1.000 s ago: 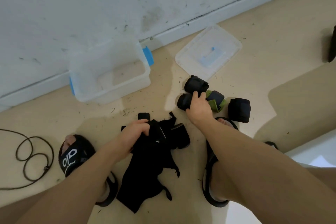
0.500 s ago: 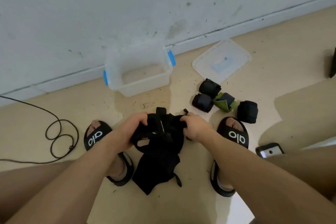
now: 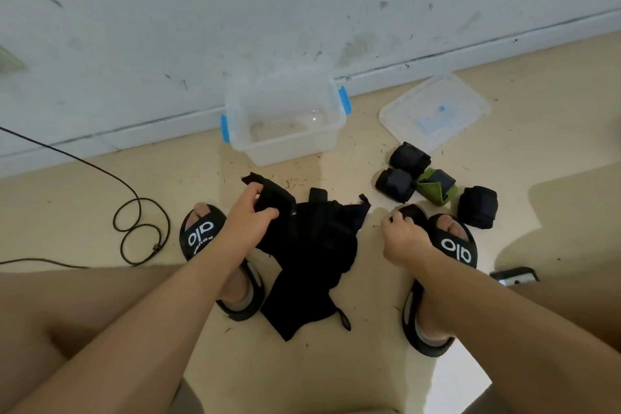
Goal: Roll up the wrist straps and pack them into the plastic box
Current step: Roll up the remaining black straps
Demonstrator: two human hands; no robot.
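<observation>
While four rolled straps (image 3: 437, 181) wait on the floor beside the right sandal (image 3: 450, 245), a person crouching over a heap of loose black wrist straps (image 3: 319, 245) works at separating the next one. The left hand (image 3: 247, 220) grips the end of one strap (image 3: 268, 195), thumb and fingers curled round it, and lifts it toward the near left of the heap. The right hand (image 3: 401, 237) hovers just clear of the heap's right edge, over the toe of the sandal, fingers curled; whether anything is pinched between them cannot be told. The clear plastic box (image 3: 285, 144) stands open against the wall, just beyond the heap, and appears to hold no straps; its lid (image 3: 433, 111) lies flat to the right.

Judging by this, the job is at the sorting-and-rolling stage, with packing not yet begun. The next move likely calls for drawing the gripped strap free of the tangle, laying it straight and winding it tight from one end; the risk is that neighbouring straps snag and come along.

Half a second earlier both hands held the bundle together at its top. Since then the right hand has let go and drawn away to the right, the left has pulled a strap end outward, and the heap has slumped wider on the floor. The four rolls have not moved.
</observation>
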